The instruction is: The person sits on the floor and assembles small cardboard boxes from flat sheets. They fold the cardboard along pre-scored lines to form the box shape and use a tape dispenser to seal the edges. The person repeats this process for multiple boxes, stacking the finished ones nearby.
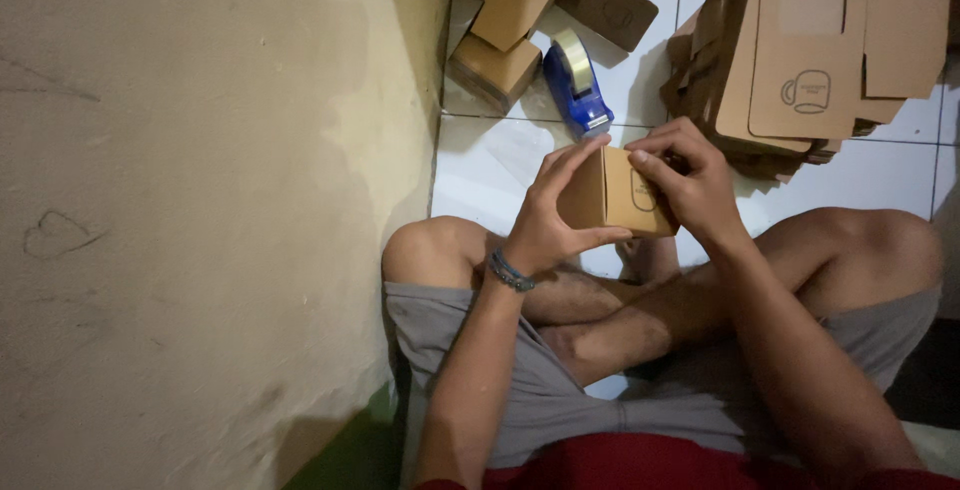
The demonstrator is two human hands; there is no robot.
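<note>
A small brown cardboard box (612,193) is held above my crossed legs. My left hand (548,218) grips its left side, with the thumb under the box and the fingers against the top edge; a beaded bracelet sits on that wrist. My right hand (690,175) covers the box's upper right corner, fingers curled over the top flap. A faint outline is printed on the side that faces me.
A blue tape dispenser (578,83) lies on the white tiled floor (880,175) beyond the box. A stack of flat cardboard blanks (810,50) lies at the upper right, folded boxes (505,35) at the top centre. A yellowish wall (200,200) fills the left.
</note>
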